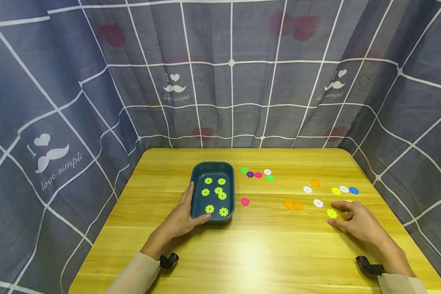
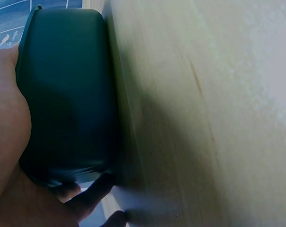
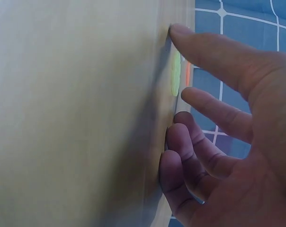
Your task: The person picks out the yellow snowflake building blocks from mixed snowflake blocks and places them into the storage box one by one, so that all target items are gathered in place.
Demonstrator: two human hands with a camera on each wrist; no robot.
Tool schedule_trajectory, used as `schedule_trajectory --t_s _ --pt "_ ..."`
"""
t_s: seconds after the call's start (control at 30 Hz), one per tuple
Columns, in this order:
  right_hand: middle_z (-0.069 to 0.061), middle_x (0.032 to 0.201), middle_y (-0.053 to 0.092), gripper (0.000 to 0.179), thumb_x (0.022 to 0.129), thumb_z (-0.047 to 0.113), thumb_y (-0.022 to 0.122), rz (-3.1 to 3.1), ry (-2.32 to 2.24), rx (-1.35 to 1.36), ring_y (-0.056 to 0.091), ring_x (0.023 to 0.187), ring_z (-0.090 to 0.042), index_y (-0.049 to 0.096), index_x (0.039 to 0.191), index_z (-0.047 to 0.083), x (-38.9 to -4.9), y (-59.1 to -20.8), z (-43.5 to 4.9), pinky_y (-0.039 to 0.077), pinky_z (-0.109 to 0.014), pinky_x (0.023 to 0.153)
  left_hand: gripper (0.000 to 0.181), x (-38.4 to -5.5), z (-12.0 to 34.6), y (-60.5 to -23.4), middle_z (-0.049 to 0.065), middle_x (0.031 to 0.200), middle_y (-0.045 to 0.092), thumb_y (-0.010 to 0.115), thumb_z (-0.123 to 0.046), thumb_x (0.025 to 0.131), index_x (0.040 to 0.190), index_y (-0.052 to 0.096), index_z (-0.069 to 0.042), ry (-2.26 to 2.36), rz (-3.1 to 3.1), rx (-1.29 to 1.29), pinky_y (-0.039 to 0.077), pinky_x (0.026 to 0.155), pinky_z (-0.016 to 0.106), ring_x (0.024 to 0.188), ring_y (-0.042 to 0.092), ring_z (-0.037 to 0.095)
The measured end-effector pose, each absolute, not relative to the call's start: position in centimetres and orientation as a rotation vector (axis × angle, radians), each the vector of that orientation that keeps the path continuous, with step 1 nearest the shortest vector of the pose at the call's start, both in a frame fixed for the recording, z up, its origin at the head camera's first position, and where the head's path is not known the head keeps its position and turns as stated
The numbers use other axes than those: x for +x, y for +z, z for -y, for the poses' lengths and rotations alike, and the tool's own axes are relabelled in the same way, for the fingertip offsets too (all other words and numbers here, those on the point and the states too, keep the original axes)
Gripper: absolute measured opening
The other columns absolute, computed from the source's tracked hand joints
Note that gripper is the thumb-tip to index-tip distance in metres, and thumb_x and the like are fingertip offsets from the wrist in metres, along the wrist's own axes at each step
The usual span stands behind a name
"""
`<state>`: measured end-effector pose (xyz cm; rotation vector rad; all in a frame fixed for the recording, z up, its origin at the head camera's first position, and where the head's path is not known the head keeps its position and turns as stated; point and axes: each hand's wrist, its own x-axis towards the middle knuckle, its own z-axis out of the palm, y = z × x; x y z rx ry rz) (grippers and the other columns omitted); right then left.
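Observation:
At the left, my left hand (image 1: 180, 214) holds a dark teal tray (image 1: 231, 192) by its left side, the thumb over the near left corner. The tray stands on the table, and its outer wall (image 2: 67, 90) fills much of the left wrist view. Several yellow-green snowflake discs (image 1: 209, 209) lie in it. My right hand (image 1: 361, 220) is low over the table at the right. Its thumb and index finger stand apart on either side of a yellow snowflake disc (image 1: 332, 213), also seen as a thin yellow edge (image 3: 175, 75) in the right wrist view.
Loose discs lie on the wooden table (image 1: 250, 253): orange discs (image 1: 293, 205), white (image 1: 318, 203), blue (image 1: 354, 190), another yellow (image 1: 336, 191), pink (image 1: 245, 201), and a purple-and-green group (image 1: 250, 174) right of the tray. A checked curtain (image 1: 213, 81) surrounds the back and sides.

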<state>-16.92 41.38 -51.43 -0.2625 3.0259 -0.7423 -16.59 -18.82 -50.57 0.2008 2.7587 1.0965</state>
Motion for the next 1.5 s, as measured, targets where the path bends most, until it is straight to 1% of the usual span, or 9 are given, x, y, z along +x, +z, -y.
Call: schedule_trajectory --t_s 0.2,0.43,0.53,0.67,0.8,0.93,1.27,1.5 --pt "-0.029 0.132 0.083 0.060 0.099 0.039 0.096 -3.032 -0.735 -0.256 0.065 0.091 -0.012 0.080 0.142 -0.001 -17.18 -51.49 -41.23 0.051 -0.028 0.075 0.138 -16.64 18.81 -50.59 0.022 0.197 0.006 0.091 -0.057 0.100 0.189 -0.006 -0.017 1.089 -2.764 0.203 0.040 0.136 0.075 0.172 0.039 0.056" --pt "-0.019 0.119 0.086 0.040 0.102 0.032 0.094 -3.048 -0.745 -0.208 0.071 0.094 -0.017 0.085 0.130 0.004 -17.32 -51.49 -40.81 0.054 -0.028 0.075 0.137 -16.58 18.87 -50.70 0.023 0.197 0.007 0.091 -0.057 0.100 0.189 -0.006 -0.019 1.083 -2.769 0.199 0.041 0.136 0.074 0.171 0.041 0.055" --pt "-0.013 0.113 0.087 0.035 0.103 0.029 0.093 -3.049 -0.751 -0.185 0.071 0.091 -0.011 0.086 0.127 0.006 -17.30 -51.58 -40.67 0.055 -0.026 0.073 0.137 -16.55 18.88 -50.75 0.023 0.197 0.008 0.091 -0.057 0.100 0.189 -0.006 -0.019 1.086 -2.771 0.203 0.042 0.135 0.074 0.170 0.042 0.056" --pt "-0.008 0.109 0.087 0.032 0.103 0.029 0.092 -3.046 -0.764 -0.164 0.067 0.085 -0.002 0.087 0.126 0.006 -17.26 -51.66 -40.59 0.054 -0.025 0.072 0.137 -16.53 18.91 -50.80 0.023 0.197 0.008 0.091 -0.057 0.100 0.189 -0.006 -0.019 1.093 -2.767 0.202 0.042 0.135 0.074 0.170 0.043 0.055" --pt "-0.009 0.109 0.087 0.032 0.104 0.028 0.092 -3.049 -0.769 -0.163 0.068 0.086 -0.003 0.086 0.126 0.006 -17.26 -51.67 -40.57 0.054 -0.026 0.071 0.138 -16.52 18.85 -50.70 0.023 0.196 0.008 0.091 -0.058 0.100 0.189 -0.006 -0.019 1.089 -2.771 0.203 0.043 0.134 0.074 0.169 0.044 0.056" --pt "-0.008 0.109 0.087 0.033 0.103 0.029 0.092 -3.044 -0.775 -0.157 0.070 0.086 -0.005 0.086 0.126 0.006 -17.20 -51.69 -40.53 0.055 -0.025 0.072 0.138 -16.53 18.87 -50.68 0.023 0.197 0.008 0.091 -0.060 0.099 0.189 -0.006 -0.019 1.086 -2.769 0.199 0.042 0.134 0.075 0.170 0.042 0.056" --pt "-0.001 0.101 0.087 0.033 0.101 0.028 0.094 -3.043 -0.786 -0.147 0.073 0.082 0.000 0.087 0.124 0.005 -16.98 -51.59 -40.48 0.057 -0.024 0.072 0.137 -16.54 18.96 -50.89 0.022 0.197 0.006 0.090 -0.057 0.101 0.189 -0.008 -0.020 1.095 -2.758 0.204 0.040 0.136 0.074 0.173 0.038 0.055" --pt "0.002 0.098 0.087 0.031 0.101 0.031 0.094 -3.055 -0.764 -0.123 0.074 0.081 -0.003 0.088 0.120 0.007 -17.07 -51.52 -40.38 0.056 -0.025 0.072 0.137 -16.57 18.95 -50.89 0.022 0.197 0.005 0.090 -0.057 0.101 0.189 -0.008 -0.020 1.087 -2.764 0.200 0.039 0.137 0.074 0.174 0.037 0.055"
